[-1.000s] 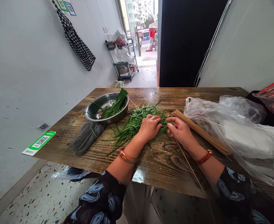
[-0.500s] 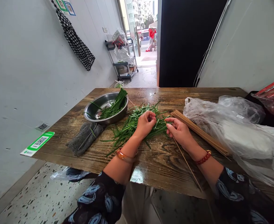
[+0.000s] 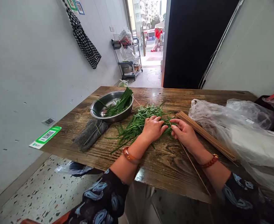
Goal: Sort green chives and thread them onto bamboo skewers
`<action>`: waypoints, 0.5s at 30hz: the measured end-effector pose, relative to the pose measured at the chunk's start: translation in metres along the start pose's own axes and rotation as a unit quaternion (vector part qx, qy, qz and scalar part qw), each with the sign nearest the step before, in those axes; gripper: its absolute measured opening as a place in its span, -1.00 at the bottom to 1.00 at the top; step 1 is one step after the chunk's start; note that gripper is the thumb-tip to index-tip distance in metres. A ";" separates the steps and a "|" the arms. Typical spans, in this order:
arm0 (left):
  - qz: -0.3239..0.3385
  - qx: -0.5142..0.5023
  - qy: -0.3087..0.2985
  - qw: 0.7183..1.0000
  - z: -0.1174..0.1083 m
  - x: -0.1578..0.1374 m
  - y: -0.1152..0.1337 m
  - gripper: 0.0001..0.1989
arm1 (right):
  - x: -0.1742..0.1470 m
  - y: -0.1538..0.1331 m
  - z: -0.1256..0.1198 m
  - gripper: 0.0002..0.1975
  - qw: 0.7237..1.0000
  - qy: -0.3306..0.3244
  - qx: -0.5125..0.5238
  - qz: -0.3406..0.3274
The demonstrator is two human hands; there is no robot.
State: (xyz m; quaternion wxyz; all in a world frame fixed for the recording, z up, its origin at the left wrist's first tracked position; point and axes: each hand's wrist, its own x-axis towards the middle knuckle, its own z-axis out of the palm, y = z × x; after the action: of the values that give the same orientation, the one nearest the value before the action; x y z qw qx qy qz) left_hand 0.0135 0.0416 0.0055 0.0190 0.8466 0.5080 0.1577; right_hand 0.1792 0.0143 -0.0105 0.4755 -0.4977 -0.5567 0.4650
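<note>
Over the table's (image 3: 167,171) near edge, two forearms (image 3: 137,151) extend.
Left hand (image 3: 153,129), palm down, fingers loosely spread, rests on green leaves (image 3: 137,124); right hand (image 3: 185,133) pinches a slender stick (image 3: 193,165).

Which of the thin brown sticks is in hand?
The lone brown stick pinched in the right hand; those in the bundle lie packed together on the table.

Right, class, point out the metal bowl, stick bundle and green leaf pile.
Metal bowl (image 3: 123,116), head view: front outer wall.
Stick bundle (image 3: 204,134), head view: mid-length.
Green leaf pile (image 3: 134,124), head view: uncovered left part.
</note>
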 end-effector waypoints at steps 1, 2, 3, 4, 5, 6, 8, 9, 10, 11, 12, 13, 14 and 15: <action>0.000 -0.013 0.003 1.000 0.000 0.001 0.000 -0.71 | 0.000 0.001 0.000 -0.56 1.000 -0.001 0.002 0.002; -0.003 -0.036 0.011 0.999 0.000 0.002 0.000 -0.74 | 0.000 0.001 -0.001 -0.57 1.000 -0.002 0.003 0.003; -0.009 -0.068 0.024 0.997 0.000 0.004 -0.001 -0.77 | 0.000 0.002 -0.001 -0.57 1.000 -0.002 0.005 0.003; -0.018 -0.108 0.046 0.993 -0.002 0.006 -0.002 -0.80 | 0.000 0.002 -0.001 -0.57 1.000 -0.002 0.007 0.002; -0.029 -0.151 0.075 0.985 -0.004 0.007 -0.004 -0.81 | 0.000 0.003 -0.002 -0.57 1.000 -0.004 0.010 0.001; -0.042 -0.193 0.106 0.974 -0.007 0.009 -0.005 -0.81 | 0.000 0.003 -0.002 -0.57 1.000 -0.005 0.012 0.001; -0.074 -0.256 0.164 0.950 -0.014 0.010 -0.008 -0.81 | -0.001 0.002 -0.002 -0.56 1.000 -0.009 0.015 0.003; -0.091 -0.274 0.179 0.941 -0.017 0.011 -0.010 -0.81 | -0.001 0.001 -0.002 -0.56 1.000 -0.010 0.015 0.004; -0.104 -0.288 0.184 0.934 -0.019 0.011 -0.011 -0.81 | -0.001 0.000 -0.002 -0.56 1.000 -0.012 0.013 0.006; -0.111 -0.298 0.180 0.931 -0.020 0.011 -0.011 -0.81 | -0.001 -0.001 -0.001 -0.56 1.000 -0.013 0.011 0.006; -0.113 -0.310 0.171 0.929 -0.021 0.011 -0.012 -0.83 | -0.002 -0.002 -0.001 -0.55 1.000 -0.014 0.008 0.007; -0.110 -0.321 0.158 0.927 -0.020 0.011 -0.012 -0.86 | -0.002 -0.003 -0.001 -0.55 1.000 -0.016 0.005 0.007; -0.103 -0.331 0.145 0.927 -0.018 0.011 -0.012 -0.91 | -0.002 -0.003 -0.001 -0.54 1.000 -0.017 0.003 0.007; -0.096 -0.337 0.131 0.928 -0.017 0.011 -0.012 -0.94 | -0.002 -0.003 -0.001 -0.53 1.000 -0.018 0.002 0.008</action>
State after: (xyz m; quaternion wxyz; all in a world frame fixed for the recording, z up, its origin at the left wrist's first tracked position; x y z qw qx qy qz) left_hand 0.0033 0.0548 0.0219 0.2512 0.7094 0.5018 0.4265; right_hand 0.1800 0.0125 -0.0072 0.4625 -0.4928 -0.5602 0.4790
